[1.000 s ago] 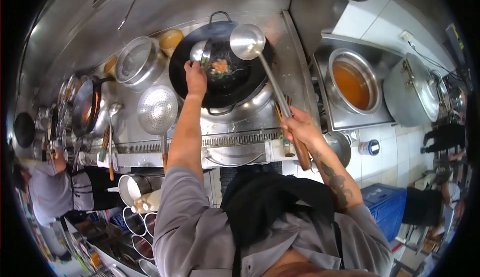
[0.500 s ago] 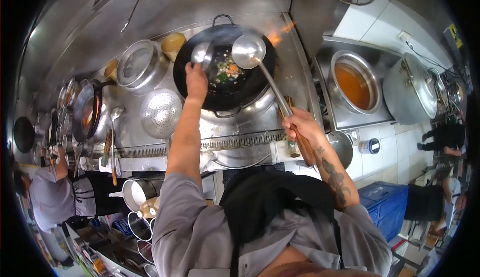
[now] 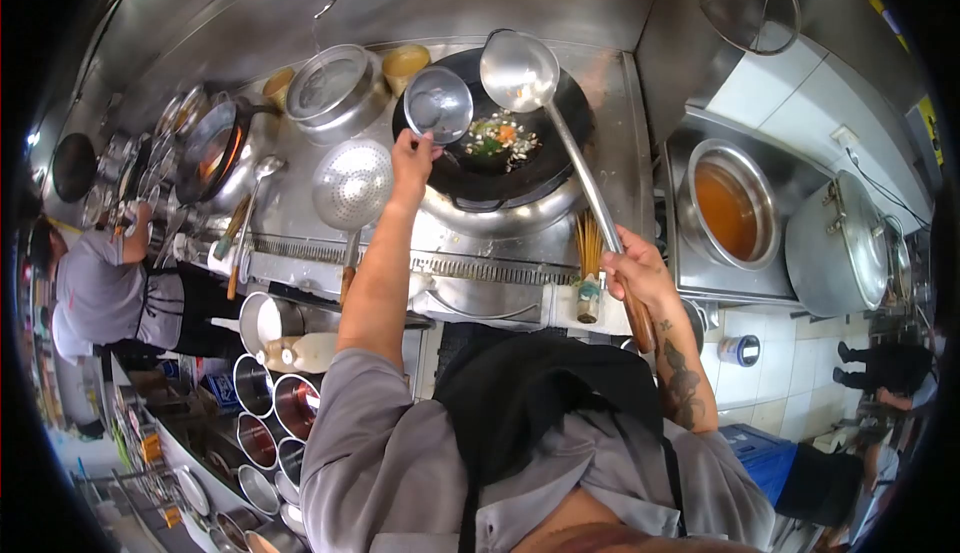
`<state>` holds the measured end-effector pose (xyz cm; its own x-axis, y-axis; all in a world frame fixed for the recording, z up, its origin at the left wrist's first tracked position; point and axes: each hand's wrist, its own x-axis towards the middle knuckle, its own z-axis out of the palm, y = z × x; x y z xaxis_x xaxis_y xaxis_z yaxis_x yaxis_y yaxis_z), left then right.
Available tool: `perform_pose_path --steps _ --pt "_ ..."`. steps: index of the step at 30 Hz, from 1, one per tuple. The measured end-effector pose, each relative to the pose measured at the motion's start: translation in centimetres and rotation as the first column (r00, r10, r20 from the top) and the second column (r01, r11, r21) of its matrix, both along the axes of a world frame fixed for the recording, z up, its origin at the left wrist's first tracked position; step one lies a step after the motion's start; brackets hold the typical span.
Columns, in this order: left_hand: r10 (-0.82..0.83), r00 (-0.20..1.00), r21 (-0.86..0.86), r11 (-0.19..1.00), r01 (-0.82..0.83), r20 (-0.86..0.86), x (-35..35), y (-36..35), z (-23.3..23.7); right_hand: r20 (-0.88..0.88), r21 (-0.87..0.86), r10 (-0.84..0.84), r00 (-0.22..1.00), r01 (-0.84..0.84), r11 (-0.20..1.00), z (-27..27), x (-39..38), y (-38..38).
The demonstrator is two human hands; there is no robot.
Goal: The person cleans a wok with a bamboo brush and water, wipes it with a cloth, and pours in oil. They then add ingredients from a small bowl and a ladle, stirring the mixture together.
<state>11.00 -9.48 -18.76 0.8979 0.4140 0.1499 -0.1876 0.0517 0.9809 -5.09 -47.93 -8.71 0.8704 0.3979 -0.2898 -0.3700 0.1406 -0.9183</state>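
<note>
My left hand (image 3: 412, 165) pinches the rim of a small metal bowl (image 3: 438, 103) over the left side of a black wok (image 3: 572, 118). The bowl's hollow faces me and looks nearly bare. Closed round the wooden handle of a long metal ladle (image 3: 575, 158) is my right hand (image 3: 642, 271). The ladle's head hangs above the wok's back edge, with a few small bits in it. Chopped food (image 3: 503, 138), white, green and orange, lies in the middle of the wok.
Left of the wok lie a perforated skimmer (image 3: 352, 185) and a lidded metal pot (image 3: 328, 88). A bamboo brush (image 3: 588, 268) stands at the front edge. On the right are a pot of orange liquid (image 3: 728, 211) and a large pot (image 3: 835, 253). Another person (image 3: 115, 278) works at far left.
The small bowl has turned from tipped over the wok to facing me, nearer the wok's left edge. The ladle's head has moved back a little. Flame behind the wok no longer shows. The view has shifted.
</note>
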Motion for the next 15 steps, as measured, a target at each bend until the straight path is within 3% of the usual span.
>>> perform_pose_path --steps 3,9,12,15 --pt "0.075 0.997 0.133 0.989 -0.072 -0.021 -2.5 0.0 0.2 0.125 -0.294 -0.012 0.992 0.049 0.954 -1.4 0.3 0.0" --pt "0.15 0.989 0.308 0.941 -0.143 0.001 -4.1 0.0 -0.3 0.289 -0.502 0.003 0.957 0.15 0.852 -6.0 5.6 1.4" --pt "0.166 0.986 0.347 0.926 -0.151 -0.014 -3.3 0.6 -1.3 0.252 -0.558 0.024 0.967 0.125 0.821 -6.2 6.5 3.6" --pt "0.153 0.988 0.375 0.917 -0.136 -0.016 -2.0 1.7 -2.3 0.032 -0.373 0.019 0.999 -0.005 0.928 -8.5 7.1 4.9"
